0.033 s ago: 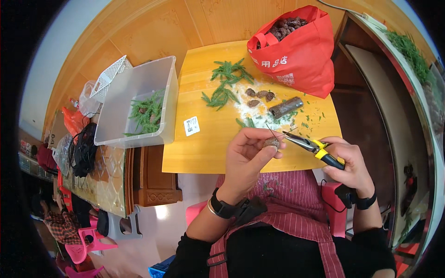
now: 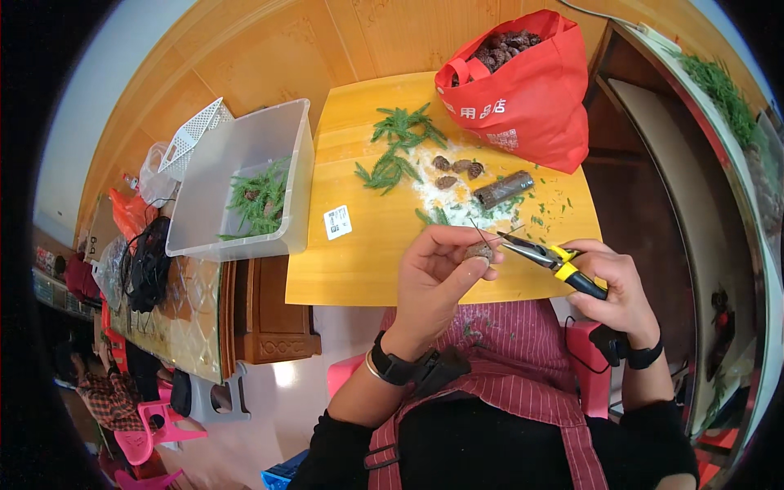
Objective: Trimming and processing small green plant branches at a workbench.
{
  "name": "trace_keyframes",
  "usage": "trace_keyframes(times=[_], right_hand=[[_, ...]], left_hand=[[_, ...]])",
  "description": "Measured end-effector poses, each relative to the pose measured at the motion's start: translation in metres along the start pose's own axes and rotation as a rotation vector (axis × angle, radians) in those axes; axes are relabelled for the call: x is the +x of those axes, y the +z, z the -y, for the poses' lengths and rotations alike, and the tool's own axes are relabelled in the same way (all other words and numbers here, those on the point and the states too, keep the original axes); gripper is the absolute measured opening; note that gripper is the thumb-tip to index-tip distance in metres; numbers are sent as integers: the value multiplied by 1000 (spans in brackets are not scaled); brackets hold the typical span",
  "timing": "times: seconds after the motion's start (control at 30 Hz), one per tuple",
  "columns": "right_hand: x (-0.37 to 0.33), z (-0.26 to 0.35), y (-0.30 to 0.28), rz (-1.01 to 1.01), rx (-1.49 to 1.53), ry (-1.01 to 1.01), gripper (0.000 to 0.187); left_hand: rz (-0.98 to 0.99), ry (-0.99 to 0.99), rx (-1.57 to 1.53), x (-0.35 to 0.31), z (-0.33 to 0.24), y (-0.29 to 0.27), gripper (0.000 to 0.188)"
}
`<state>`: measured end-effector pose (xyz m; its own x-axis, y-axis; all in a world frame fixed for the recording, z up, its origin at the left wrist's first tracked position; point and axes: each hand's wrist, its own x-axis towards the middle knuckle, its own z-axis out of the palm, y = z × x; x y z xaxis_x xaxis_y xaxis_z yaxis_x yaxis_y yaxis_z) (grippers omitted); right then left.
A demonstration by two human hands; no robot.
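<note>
Between the thumb and fingers of my left hand [image 2: 441, 265] is a small brown pine cone [image 2: 478, 251], with thin dark wires sticking out of it. My right hand [image 2: 612, 286] is closed round the yellow-and-black handles of a pair of pliers [image 2: 563, 267]. The plier jaws point left and lie at the wires beside the cone; whether they grip one cannot be told. Just beyond my hands, a dark brown cylindrical roll [image 2: 504, 189] lies on the yellow table [image 2: 351, 273]. Several loose pine cones [image 2: 445, 181] rest on white powder behind it.
A red bag [image 2: 523, 106] full of pine cones stands at the table's back right. Green sprigs [image 2: 396, 147] and a white card [image 2: 336, 222] lie farther left. A clear plastic bin [image 2: 204, 204] holding greenery adjoins the table's left side. At the far left, a person [image 2: 114, 400] is beside pink stools.
</note>
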<state>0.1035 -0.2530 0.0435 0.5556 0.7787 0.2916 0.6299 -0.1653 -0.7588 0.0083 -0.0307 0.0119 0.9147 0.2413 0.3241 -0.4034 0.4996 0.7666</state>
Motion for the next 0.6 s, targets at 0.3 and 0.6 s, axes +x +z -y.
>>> trace_keyframes(times=[0.3,0.6], right_hand=[[8,7,0,-32,-140,-122,19],[9,8,0,-54,-113,-126,18]], left_hand=[[6,-24,47,-2,-2,-1,22],[1,-50,37,-1,-1,0,21]])
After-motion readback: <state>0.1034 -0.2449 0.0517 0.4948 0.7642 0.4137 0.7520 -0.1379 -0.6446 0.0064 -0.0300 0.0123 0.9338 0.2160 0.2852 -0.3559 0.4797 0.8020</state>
